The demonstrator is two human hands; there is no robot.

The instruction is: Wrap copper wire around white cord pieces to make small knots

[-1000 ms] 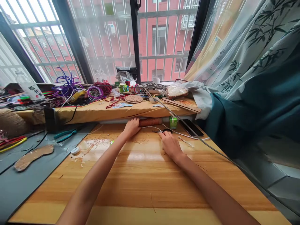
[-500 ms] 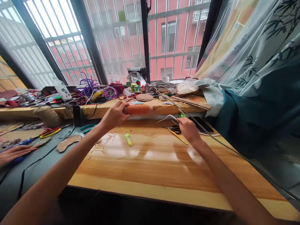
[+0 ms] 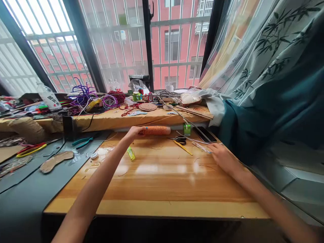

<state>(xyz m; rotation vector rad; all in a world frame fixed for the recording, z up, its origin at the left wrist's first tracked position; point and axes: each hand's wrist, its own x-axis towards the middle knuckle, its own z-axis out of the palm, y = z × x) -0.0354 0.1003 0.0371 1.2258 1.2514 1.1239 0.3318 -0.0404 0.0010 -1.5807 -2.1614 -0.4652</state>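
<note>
My left hand is closed round the left end of a spool of orange cord, which lies level near the back of the wooden table. A white core shows at the spool's right end. Over the table's right side, my right hand has its fingers stretched out and holds nothing I can see. By its fingertips lies a slim whitish piece with a blue end, its kind unclear. Black-handled scissors and a yellow pointed tool lie between the hands. A yellow-green lighter is below the spool.
A green box and a dark phone sit at the back right. Behind, a ledge carries cords, a bottle and a woven disc. Teal pliers lie left; a curtain hangs right.
My left hand has lowered the spool onto or near the table. My right hand has moved right and down, its fingers now opened. The view has shifted right, and another person's hand has left view.
</note>
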